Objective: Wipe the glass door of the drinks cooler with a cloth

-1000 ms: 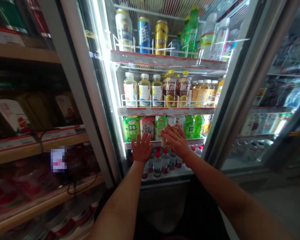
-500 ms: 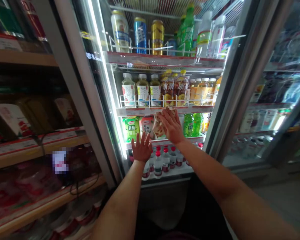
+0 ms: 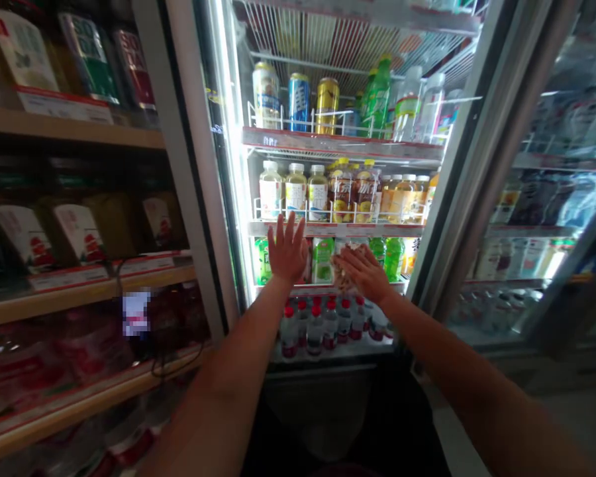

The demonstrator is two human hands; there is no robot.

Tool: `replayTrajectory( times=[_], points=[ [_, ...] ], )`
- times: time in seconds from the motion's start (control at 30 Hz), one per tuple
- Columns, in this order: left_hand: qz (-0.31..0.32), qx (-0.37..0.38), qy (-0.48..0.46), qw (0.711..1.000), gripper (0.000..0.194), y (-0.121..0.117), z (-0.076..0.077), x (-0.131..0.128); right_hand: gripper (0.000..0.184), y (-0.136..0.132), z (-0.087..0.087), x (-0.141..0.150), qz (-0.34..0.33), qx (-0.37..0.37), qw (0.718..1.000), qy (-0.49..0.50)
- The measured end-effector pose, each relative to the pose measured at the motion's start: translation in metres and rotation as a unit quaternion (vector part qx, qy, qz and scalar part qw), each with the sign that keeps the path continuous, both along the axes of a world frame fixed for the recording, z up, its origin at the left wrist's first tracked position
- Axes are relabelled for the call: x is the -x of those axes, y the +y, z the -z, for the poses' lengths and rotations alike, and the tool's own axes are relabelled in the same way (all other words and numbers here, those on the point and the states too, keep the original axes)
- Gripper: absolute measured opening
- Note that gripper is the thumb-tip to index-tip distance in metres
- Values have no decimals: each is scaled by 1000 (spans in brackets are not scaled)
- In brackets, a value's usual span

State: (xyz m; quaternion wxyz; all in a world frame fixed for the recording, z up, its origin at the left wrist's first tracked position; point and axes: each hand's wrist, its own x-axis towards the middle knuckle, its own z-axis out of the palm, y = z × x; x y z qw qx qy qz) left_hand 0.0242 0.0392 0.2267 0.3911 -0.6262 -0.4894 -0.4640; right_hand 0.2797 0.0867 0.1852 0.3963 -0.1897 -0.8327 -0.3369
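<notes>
My left hand [image 3: 288, 250] is raised with its fingers spread, palm toward the glass door [image 3: 328, 149] of a lit drinks fridge. Whether it touches the glass I cannot tell. To its right, my right hand [image 3: 365, 270] holds a crumpled, light-patterned cloth [image 3: 342, 277] under its fingers, flat toward the door. Beyond the hands, a green drink carton [image 3: 322, 260] and green bottles [image 3: 394, 258] are on the fridge shelf. The cloth and right hand hide part of that row.
Red-capped bottles [image 3: 314, 331] fill the bottom of the fridge. Higher shelves hold tea bottles [image 3: 295, 192] and cans [image 3: 328, 106]. Wooden shelves with large bottles [image 3: 74, 232] stand close on the left. A metal door frame [image 3: 477, 165] runs along the right.
My right hand has moved the cloth down and to the right. My left hand has risen, still spread. The view has tilted up and turned slightly left, showing more of the upper shelves.
</notes>
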Motion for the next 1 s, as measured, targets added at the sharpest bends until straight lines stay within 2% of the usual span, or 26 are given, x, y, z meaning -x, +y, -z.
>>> replayTrajectory(
  times=[0.07, 0.13, 0.2, 0.23, 0.3, 0.43, 0.5, 0.57, 0.7, 0.77, 0.83, 0.93, 1.0],
  points=[
    [-2, 7, -3, 1000, 55, 3, -11, 3, 55, 5, -34, 5, 16, -7, 997, 78],
    [-1, 11, -1, 1000, 54, 4, -12, 4, 57, 11, -65, 12, 35, -1, 987, 157],
    [-2, 10, -1, 1000, 55, 5, -8, 4, 60, 16, -83, 18, 48, 11, 976, 211],
    [-4, 9, -2, 1000, 55, 5, -6, 3, 62, 18, -85, 21, 53, 13, 972, 229],
    [-8, 5, 0, 1000, 55, 4, -5, 3, 63, 17, -75, 25, 53, 4, 969, 243],
    [-11, -12, 7, 1000, 55, 4, -5, 2, 65, 10, -35, 24, 27, -21, 979, 200],
    [-12, -17, 11, 1000, 55, 5, -6, 3, 64, 7, -30, 25, 20, -23, 981, 191],
    [-13, -14, 11, 1000, 56, 5, -6, 3, 61, 8, -43, 29, 17, -18, 979, 202],
    [-11, 5, 1, 1000, 56, 5, -6, 3, 58, 11, -91, 40, 15, 17, 971, 238],
    [-13, 12, -2, 1000, 56, 4, -7, 2, 59, 11, -99, 42, 22, 34, 969, 244],
    [-16, 15, -5, 1000, 56, 3, -7, 2, 61, 7, -89, 40, 33, 48, 971, 231],
    [-18, 15, -5, 1000, 56, 3, -7, 1, 62, 1, -56, 35, 46, 62, 975, 211],
    [-17, 10, -3, 1000, 56, 3, -7, 0, 61, -1, -41, 34, 50, 60, 974, 214]
  ],
)
